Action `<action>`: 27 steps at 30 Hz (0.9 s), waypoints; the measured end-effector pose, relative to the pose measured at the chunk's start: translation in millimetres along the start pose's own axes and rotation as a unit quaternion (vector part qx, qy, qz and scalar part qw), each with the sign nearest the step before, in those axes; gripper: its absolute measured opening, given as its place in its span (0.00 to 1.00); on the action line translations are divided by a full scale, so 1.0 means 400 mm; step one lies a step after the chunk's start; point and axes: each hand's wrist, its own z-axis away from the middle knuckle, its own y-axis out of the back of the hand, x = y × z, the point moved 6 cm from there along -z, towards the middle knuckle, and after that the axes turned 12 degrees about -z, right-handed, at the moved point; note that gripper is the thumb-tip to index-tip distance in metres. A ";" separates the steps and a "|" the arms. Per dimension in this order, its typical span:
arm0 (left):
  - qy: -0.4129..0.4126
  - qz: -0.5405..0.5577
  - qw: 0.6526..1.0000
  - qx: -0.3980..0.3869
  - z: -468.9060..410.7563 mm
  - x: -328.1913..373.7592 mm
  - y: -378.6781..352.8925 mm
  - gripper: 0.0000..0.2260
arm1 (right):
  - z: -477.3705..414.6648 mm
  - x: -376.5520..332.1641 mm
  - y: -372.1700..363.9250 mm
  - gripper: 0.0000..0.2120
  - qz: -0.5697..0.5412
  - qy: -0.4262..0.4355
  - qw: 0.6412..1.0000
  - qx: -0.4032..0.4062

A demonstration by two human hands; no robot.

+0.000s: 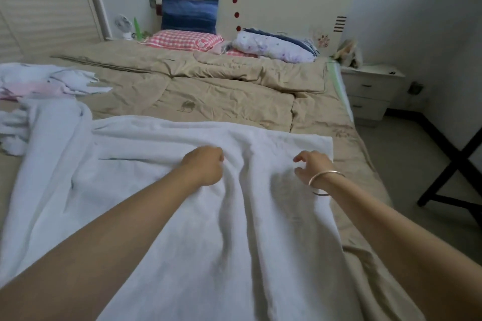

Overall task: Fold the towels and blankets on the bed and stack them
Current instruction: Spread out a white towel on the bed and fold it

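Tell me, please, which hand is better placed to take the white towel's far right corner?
Right: the right hand hovers near that corner, fingers free; the left hand grips the white towel mid-sheet.

Your left hand (204,165) grips a ridge of the white towel (182,229), which lies spread and wrinkled over the tan quilt (208,91). Your right hand (313,168), bangle (326,181) on its wrist, is near the towel's right edge, fingers loosely curled, nothing visibly held. 1 crumpled pile of pale linens (52,81) lies far left.
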 end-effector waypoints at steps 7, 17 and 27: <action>-0.028 0.007 0.999 0.015 -0.263 -0.001 -0.040 0.24 | -0.233 0.033 -0.039 0.19 0.094 -0.036 0.995 0.001; 0.111 -0.015 0.994 -0.004 -0.484 -0.132 -0.108 0.29 | -0.398 0.107 -0.041 0.30 0.008 -0.118 0.993 -0.024; 0.162 -0.250 0.950 0.097 -0.560 -0.091 -0.026 0.10 | -0.436 0.082 -0.028 0.12 0.122 0.000 0.988 0.098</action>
